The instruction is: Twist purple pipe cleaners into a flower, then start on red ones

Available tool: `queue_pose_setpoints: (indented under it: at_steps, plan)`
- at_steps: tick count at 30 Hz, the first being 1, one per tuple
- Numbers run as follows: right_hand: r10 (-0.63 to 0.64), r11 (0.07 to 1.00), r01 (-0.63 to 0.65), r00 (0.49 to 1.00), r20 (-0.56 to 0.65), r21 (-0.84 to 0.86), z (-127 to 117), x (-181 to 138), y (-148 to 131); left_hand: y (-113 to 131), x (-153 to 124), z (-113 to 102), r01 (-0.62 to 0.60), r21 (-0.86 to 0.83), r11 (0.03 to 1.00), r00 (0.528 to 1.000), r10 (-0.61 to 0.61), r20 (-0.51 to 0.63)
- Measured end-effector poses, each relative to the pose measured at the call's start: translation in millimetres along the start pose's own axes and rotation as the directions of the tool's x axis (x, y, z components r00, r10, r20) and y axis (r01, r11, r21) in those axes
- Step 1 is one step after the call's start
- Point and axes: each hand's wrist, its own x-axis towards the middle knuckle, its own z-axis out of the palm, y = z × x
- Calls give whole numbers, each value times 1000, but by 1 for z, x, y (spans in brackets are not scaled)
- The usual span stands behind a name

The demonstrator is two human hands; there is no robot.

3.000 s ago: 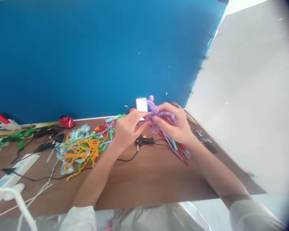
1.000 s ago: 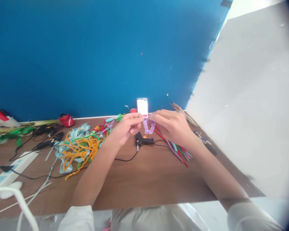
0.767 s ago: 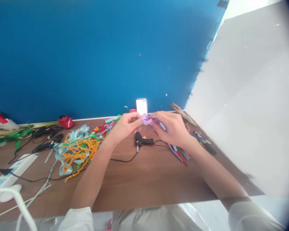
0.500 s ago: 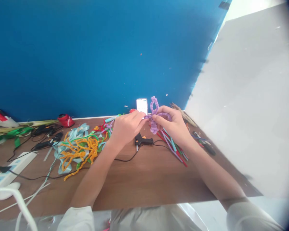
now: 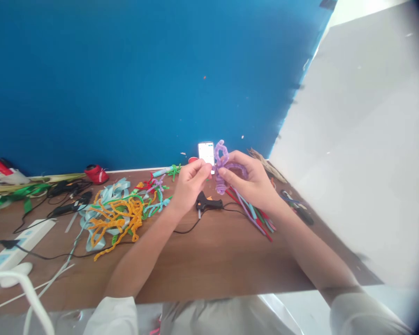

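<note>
Both hands hold a purple pipe cleaner figure up over the table, with a loop at its top, a coiled part hanging below and a strand curving out at the right. My right hand pinches it at the middle between thumb and fingers. My left hand is closed at its left side, thumb and forefinger pinching a short purple end that is mostly hidden. Behind the figure a lit phone leans against the blue wall. Below the hands lies a black glue gun.
Loose pipe cleaners lie under my right hand. Orange pipe cleaners and pale blue ribbon form a pile at left. A white power strip with black cords stands at far left. Pliers-like tools lie at the right edge.
My left hand has turned and drawn its fingers in closer to the figure's middle. The figure's top loop looks rounder and has shifted slightly left. My right hand keeps its pinch.
</note>
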Motion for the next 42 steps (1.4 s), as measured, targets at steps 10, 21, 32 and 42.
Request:
queue_pose_setpoints:
  at_steps: [10, 21, 32, 42]
  plan:
    - [-275, 861, 252, 961, 10, -442, -2, 0, 5, 4, 3, -5, 109, -75, 991, 994, -106, 37]
    - [279, 944, -253, 954, -105, 210, -2, 3, -4, -20, 9, -23, -568, 821, 55, 647, 646, 405]
    - [141, 974, -141, 990, 11, 175, 0, 1, -3, -6, 0, -8, -266, 278, 923, 964, 254, 77]
    - [-440, 773, 436, 892, 107, -461, -8, -2, 9, 19, 0, -4, 304, -287, 908, 949, -261, 179]
